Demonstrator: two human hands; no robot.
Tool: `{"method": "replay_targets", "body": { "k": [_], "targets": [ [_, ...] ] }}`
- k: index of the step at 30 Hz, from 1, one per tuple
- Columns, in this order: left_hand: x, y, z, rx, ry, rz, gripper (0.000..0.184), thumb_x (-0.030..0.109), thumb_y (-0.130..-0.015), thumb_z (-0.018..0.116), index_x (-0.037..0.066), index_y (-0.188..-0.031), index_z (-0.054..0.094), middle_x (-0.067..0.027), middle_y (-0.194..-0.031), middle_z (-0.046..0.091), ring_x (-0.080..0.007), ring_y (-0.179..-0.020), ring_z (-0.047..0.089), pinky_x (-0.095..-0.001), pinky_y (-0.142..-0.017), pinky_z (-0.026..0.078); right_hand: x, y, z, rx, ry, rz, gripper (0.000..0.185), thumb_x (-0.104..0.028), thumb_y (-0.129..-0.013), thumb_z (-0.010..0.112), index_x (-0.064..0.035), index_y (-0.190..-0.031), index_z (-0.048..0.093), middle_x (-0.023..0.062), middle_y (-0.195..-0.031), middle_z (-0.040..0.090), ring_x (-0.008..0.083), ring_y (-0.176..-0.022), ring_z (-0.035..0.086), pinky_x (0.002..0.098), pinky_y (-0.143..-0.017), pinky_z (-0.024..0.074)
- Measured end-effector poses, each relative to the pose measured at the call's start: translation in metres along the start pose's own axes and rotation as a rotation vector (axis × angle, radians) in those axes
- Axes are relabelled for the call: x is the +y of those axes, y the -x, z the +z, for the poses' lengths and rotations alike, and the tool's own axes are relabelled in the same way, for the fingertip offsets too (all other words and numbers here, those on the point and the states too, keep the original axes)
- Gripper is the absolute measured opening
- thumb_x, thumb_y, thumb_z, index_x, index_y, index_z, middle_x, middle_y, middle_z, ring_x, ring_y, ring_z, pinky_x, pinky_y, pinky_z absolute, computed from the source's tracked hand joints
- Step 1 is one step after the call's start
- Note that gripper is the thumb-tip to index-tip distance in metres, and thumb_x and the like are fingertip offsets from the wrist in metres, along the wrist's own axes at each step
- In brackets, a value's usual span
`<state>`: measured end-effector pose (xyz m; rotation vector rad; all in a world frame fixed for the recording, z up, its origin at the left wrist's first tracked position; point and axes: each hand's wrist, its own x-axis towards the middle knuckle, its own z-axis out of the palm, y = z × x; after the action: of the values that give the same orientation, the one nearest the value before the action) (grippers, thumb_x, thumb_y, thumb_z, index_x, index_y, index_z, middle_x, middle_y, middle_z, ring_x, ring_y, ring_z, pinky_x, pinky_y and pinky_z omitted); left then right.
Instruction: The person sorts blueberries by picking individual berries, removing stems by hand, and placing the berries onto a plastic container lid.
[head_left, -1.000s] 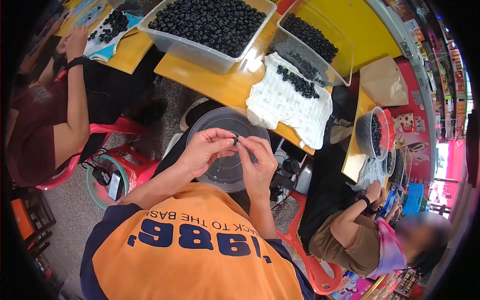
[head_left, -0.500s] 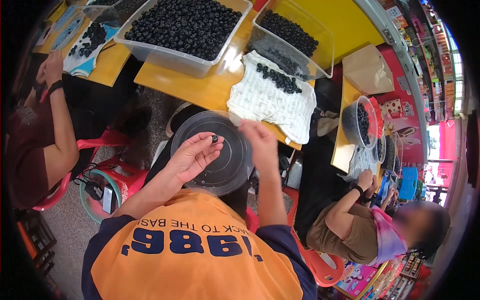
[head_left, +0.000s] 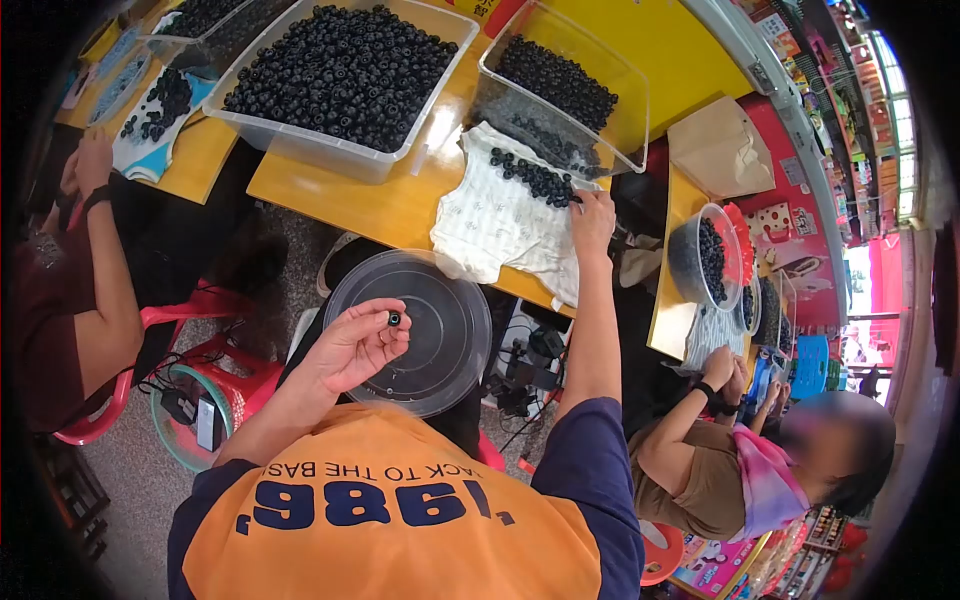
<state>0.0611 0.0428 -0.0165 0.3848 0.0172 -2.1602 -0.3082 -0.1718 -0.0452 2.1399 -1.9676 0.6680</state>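
My left hand (head_left: 362, 345) holds a small round black piece with a pale centre (head_left: 394, 319) between thumb and fingertip, above a round clear plastic tub (head_left: 462, 350) at my lap. My right hand (head_left: 594, 222) reaches to the right end of a cluster of similar black pieces (head_left: 530, 178), its fingertips drawn together and touching there. Whether a piece is between them is hidden. The cluster lies on a white patterned cloth garment (head_left: 490, 225) spread at the table's edge.
A large clear bin (head_left: 395, 160) full of black pieces stands on the yellow table (head_left: 300, 180), with a second clear bin (head_left: 635, 110) behind the cloth. Co-workers sit at left and right, one in a brown shirt (head_left: 665, 500). Cables (head_left: 525, 375) lie below the table.
My right hand has moved from above the tub forward and right to the black pieces on the cloth. My left hand still holds its piece, now turned to show its centre.
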Motion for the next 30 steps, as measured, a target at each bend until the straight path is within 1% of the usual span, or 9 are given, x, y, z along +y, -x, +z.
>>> {"method": "replay_targets", "body": {
  "k": [3,13,15,18,21,22,24,28,30],
  "targets": [
    [0.001,0.001,-0.003,0.017,-0.002,0.006,0.02,0.006,-0.09,0.057,0.0,-0.109,0.06,-0.0132,-0.097,0.064,-0.0203,-0.087,0.064,-0.0319,-0.082,0.054,-0.002,0.0,0.003,0.033,-0.019,-0.01,0.018,-0.004,-0.071,0.07,-0.0038,-0.089,0.07,0.0133,-0.091,0.059,0.0312,-0.09,0.057,0.0406,-0.08,0.0465],
    [-0.003,0.005,-0.003,0.003,-0.044,-0.012,0.02,0.007,-0.09,0.057,0.0,-0.109,0.06,-0.0139,-0.097,0.065,-0.0207,-0.089,0.064,-0.0325,-0.083,0.053,0.002,-0.002,0.004,0.049,-0.071,-0.125,0.016,-0.005,-0.072,0.069,-0.0046,-0.088,0.07,0.0119,-0.093,0.061,0.031,-0.09,0.057,0.0401,-0.079,0.0462],
    [-0.003,0.007,-0.003,-0.006,-0.051,-0.01,0.02,0.007,-0.09,0.057,0.0,-0.109,0.06,-0.0138,-0.097,0.065,-0.0207,-0.089,0.064,-0.0324,-0.083,0.053,0.005,-0.005,0.001,-0.031,-0.067,-0.098,0.018,-0.007,-0.073,0.068,-0.0054,-0.091,0.068,0.0122,-0.098,0.062,0.031,-0.094,0.057,0.0396,-0.083,0.0452],
    [-0.002,0.008,-0.004,-0.018,-0.059,-0.008,0.02,0.007,-0.09,0.057,0.0,-0.108,0.061,-0.0136,-0.097,0.065,-0.0207,-0.089,0.064,-0.0322,-0.083,0.053,0.006,-0.004,0.0,-0.047,-0.023,-0.093,0.018,-0.009,-0.074,0.067,-0.0064,-0.091,0.068,0.0129,-0.1,0.062,0.0314,-0.095,0.057,0.0406,-0.083,0.0446],
    [-0.001,0.01,-0.006,-0.021,-0.064,-0.004,0.02,0.007,-0.09,0.057,0.0,-0.108,0.061,-0.0135,-0.098,0.065,-0.0207,-0.088,0.064,-0.032,-0.083,0.053,0.008,-0.004,0.005,0.059,-0.034,-0.054,0.019,-0.01,-0.073,0.067,-0.0064,-0.092,0.069,0.0132,-0.099,0.062,0.0315,-0.096,0.057,0.041,-0.083,0.0448],
    [-0.001,0.01,-0.007,-0.018,-0.068,-0.006,0.02,0.008,-0.09,0.057,0.0,-0.108,0.061,-0.0135,-0.098,0.065,-0.0208,-0.088,0.064,-0.032,-0.083,0.053,0.01,-0.004,0.006,0.06,-0.033,-0.056,0.019,-0.01,-0.073,0.067,-0.0064,-0.092,0.069,0.0132,-0.099,0.062,0.0315,-0.096,0.057,0.041,-0.083,0.0448],
    [-0.001,0.011,-0.006,0.004,-0.078,-0.009,0.019,0.008,-0.089,0.059,0.001,-0.107,0.061,-0.0131,-0.096,0.065,-0.0204,-0.088,0.064,-0.0324,-0.083,0.052,0.015,-0.006,0.008,0.008,-0.001,0.006,0.021,-0.011,-0.073,0.066,-0.0065,-0.094,0.069,0.0133,-0.096,0.062,0.0319,-0.096,0.057,0.0413,-0.082,0.0451],
    [-0.001,0.011,-0.005,0.032,-0.1,-0.017,0.019,0.007,-0.088,0.06,0.002,-0.106,0.062,-0.0127,-0.094,0.065,-0.0198,-0.086,0.064,-0.0327,-0.082,0.052,0.017,-0.006,0.011,-0.015,0.019,-0.025,0.022,-0.013,-0.074,0.066,-0.0065,-0.095,0.069,0.0134,-0.096,0.062,0.0322,-0.096,0.057,0.0412,-0.082,0.0455],
    [-0.001,0.011,-0.007,0.02,-0.095,-0.011,0.019,0.007,-0.088,0.059,0.001,-0.106,0.061,-0.013,-0.096,0.065,-0.0202,-0.087,0.064,-0.0322,-0.082,0.052,0.015,-0.006,0.011,-0.071,-0.014,0.03,0.022,-0.011,-0.075,0.068,-0.0077,-0.096,0.069,0.0117,-0.102,0.061,0.0304,-0.101,0.055,0.0424,-0.085,0.0436]
  ]
}}
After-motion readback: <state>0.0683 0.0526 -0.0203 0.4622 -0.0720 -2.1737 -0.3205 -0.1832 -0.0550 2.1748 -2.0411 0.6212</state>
